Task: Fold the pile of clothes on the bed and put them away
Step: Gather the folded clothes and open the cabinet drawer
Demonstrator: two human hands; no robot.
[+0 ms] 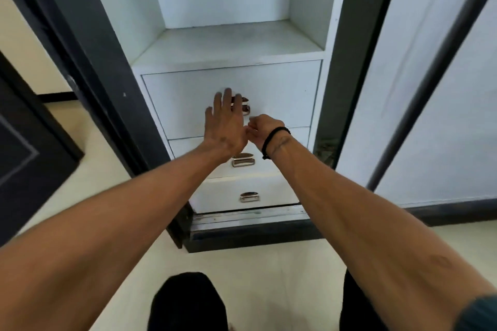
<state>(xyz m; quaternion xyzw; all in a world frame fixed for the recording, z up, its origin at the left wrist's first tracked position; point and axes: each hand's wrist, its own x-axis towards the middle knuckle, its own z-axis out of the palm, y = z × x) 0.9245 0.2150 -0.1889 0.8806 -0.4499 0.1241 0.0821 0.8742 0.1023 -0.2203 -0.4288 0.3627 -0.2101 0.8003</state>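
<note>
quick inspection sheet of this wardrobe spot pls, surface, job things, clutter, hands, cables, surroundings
surface: white shelf above the drawers, bare where visible
job's things: no clothes seen; top drawer, middle drawer and bottom drawer all look closed
clutter: nothing seen
hands: left hand flat, fingers straight, over the top drawer handle; right hand curled beside it, whether its grip holds anything cannot be told; black band on right wrist
cables: nothing seen
surroundings: dark wardrobe frame, pale floor, dark door at left

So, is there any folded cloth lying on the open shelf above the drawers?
No, the shelf above the top drawer shows only its bare white surface, and neither the left hand nor the right hand holds any cloth.
</note>
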